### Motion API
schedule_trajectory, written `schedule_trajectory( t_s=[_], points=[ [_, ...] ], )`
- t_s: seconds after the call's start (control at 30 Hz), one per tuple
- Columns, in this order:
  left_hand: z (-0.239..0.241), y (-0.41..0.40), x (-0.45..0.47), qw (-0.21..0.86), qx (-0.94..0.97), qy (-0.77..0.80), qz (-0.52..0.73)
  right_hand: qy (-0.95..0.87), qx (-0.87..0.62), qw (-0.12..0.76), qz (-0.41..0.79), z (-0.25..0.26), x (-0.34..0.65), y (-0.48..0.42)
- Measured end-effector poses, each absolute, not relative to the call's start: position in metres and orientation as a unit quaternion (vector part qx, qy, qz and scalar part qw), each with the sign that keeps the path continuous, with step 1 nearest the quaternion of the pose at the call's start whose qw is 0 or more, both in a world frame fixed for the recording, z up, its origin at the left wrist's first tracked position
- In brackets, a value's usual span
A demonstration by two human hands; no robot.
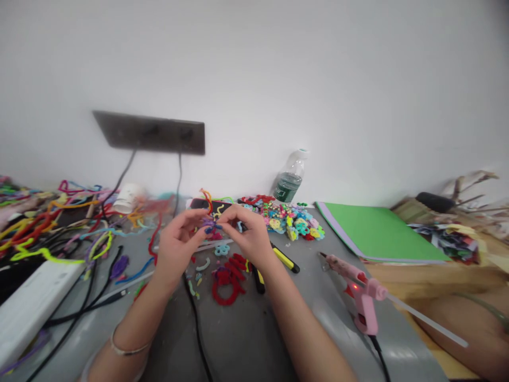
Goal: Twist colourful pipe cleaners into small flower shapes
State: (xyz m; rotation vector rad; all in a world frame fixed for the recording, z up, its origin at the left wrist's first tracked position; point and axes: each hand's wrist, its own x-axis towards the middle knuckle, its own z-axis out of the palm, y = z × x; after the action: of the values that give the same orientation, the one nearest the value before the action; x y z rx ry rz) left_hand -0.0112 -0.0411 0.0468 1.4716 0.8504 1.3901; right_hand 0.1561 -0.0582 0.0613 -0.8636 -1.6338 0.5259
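My left hand (178, 245) and my right hand (247, 236) meet above the grey table (246, 339). Both pinch a small purple-blue pipe-cleaner piece (210, 224) between their fingertips. An orange pipe cleaner (207, 199) curls up just behind it. Under my hands lie red pipe-cleaner loops (229, 278), a small pale blue flower shape (221, 249) and short cut bits. A thin bracelet sits on my left wrist.
A pink glue gun (360, 289) with a glue stick lies to the right. Behind are a pile of small coloured flowers (296, 223), a plastic bottle (290, 178), green sheets (382, 233) and yellow-black cutters (284, 259). Loose pipe cleaners (47, 228) and black cables (79, 302) cover the left.
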Motion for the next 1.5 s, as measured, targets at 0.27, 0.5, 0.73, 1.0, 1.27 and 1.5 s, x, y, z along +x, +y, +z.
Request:
schedule_trajectory(
  t_s=[0.27, 0.5, 0.73, 1.0, 1.27, 1.5],
  points=[
    [0.045, -0.037, -0.009, 0.576, 0.516, 0.352, 0.527, -0.708, -0.386, 0.565, 0.175, 0.052, 0.157, -0.052],
    [0.041, -0.033, -0.013, 0.484, 0.579, 0.384, 0.532, -0.731, -0.411, 0.524, 0.150, 0.044, 0.159, -0.047],
    [0.038, -0.032, -0.012, 0.492, 0.546, 0.378, 0.562, -0.715, -0.410, 0.528, 0.206, 0.040, 0.144, -0.051],
    [0.032, -0.029, -0.013, 0.510, 0.525, 0.368, 0.573, -0.659, -0.354, 0.559, 0.358, 0.035, 0.133, -0.053],
    [0.036, -0.029, -0.007, 0.541, 0.489, 0.375, 0.573, -0.640, -0.341, 0.554, 0.409, 0.027, 0.135, -0.047],
    [0.037, -0.026, -0.006, 0.663, 0.425, 0.371, 0.492, -0.626, -0.335, 0.526, 0.469, 0.028, 0.141, -0.043]
  ],
)
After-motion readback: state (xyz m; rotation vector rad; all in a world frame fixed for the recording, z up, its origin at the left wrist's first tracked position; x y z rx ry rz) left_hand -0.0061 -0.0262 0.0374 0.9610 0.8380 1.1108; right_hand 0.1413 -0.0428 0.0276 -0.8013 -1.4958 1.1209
